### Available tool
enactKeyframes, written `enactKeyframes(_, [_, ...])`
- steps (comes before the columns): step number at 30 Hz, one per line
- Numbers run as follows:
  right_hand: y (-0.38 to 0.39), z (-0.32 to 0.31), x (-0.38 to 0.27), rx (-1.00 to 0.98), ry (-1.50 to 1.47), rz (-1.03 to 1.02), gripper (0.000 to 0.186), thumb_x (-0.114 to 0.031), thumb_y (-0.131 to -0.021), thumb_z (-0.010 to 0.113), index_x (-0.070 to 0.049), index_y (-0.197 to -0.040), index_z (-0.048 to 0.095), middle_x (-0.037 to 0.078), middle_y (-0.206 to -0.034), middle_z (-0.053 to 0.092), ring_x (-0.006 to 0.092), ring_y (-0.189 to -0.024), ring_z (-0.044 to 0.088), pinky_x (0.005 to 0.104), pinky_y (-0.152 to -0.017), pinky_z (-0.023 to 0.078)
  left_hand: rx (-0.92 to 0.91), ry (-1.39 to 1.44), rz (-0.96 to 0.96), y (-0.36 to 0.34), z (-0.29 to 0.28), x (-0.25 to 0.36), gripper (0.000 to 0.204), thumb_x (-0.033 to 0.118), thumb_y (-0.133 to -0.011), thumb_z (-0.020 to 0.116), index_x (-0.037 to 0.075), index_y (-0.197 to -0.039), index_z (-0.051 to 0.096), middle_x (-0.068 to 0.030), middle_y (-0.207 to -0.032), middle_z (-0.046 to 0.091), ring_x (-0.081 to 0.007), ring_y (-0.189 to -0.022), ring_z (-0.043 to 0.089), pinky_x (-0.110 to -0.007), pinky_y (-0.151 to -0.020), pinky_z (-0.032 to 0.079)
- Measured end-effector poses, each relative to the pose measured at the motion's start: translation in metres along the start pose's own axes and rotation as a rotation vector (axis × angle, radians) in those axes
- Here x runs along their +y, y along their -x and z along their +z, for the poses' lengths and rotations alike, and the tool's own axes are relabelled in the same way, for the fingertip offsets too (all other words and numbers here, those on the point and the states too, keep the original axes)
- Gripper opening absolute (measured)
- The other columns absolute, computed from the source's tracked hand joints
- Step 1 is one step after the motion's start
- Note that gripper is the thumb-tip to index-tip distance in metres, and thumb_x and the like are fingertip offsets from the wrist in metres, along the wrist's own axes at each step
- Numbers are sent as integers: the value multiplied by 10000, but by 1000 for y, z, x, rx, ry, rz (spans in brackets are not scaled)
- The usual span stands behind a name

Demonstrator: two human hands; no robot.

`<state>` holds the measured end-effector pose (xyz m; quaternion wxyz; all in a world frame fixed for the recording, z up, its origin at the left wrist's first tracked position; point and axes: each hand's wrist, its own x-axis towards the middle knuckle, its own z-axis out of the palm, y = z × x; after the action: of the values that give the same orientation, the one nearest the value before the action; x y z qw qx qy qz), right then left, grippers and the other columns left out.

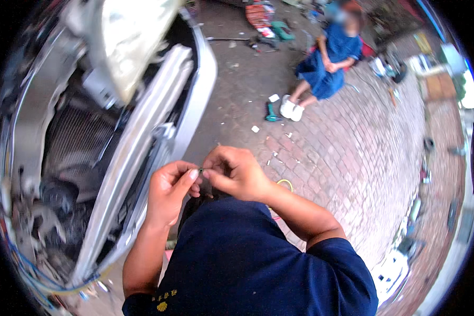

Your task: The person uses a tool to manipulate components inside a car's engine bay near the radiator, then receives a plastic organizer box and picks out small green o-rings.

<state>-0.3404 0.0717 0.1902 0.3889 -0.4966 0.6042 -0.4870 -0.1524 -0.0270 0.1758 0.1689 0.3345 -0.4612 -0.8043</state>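
My left hand (168, 192) and my right hand (236, 171) meet in front of my chest, fingertips pinched together on a tiny greenish part (201, 170). Both hands touch it; it is too small to tell what it is. The hands hover over the front edge of a stripped car (142, 137) with its silver crossbar and radiator (73, 137) exposed on my left. My dark blue shirt (247, 263) fills the lower middle of the view.
Brick paving (353, 158) spreads to the right. A seated person in a blue dress (326, 58) is at the far top right. A green tool (271, 111) and small scraps lie near that person's feet. Tools and clutter line the right rim.
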Motion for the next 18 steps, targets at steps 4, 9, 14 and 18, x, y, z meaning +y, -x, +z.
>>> enactKeyframes(4, [4,-51,93,527,-177,175,81,-107,-940,599,-48,-962,650,-5,-790,618,103,-656,549,260,-596,446,-75,-209,109,-21,33,-11,302,55,-985,615,-41,-1271,611,-119,-1056,688,-144,-902,652,-285,-831,551])
enactKeyframes(9, [45,-235,259,1373,-891,401,186,-220,-981,639,-124,-838,568,-8,-646,434,145,-529,394,318,-488,336,-10,-645,511,-19,30,16,298,20,-878,672,-50,-1168,669,-145,-984,705,-212,-867,683,-317,-796,545])
enactKeyframes(14, [59,-327,295,1561,-831,301,292,-142,-940,699,-146,-780,455,-30,-583,360,129,-448,318,323,-437,286,350,-1160,661,14,-35,56,314,108,-890,657,-58,-1157,661,-153,-992,675,-269,-922,660,-389,-871,519])
enactKeyframes(18, [57,-370,326,1564,-832,309,211,-148,-933,721,-130,-865,522,-37,-609,380,116,-460,331,313,-449,300,626,-1496,637,35,-82,65,272,101,-944,596,-77,-1141,656,-185,-980,668,-334,-934,647,-431,-859,508])
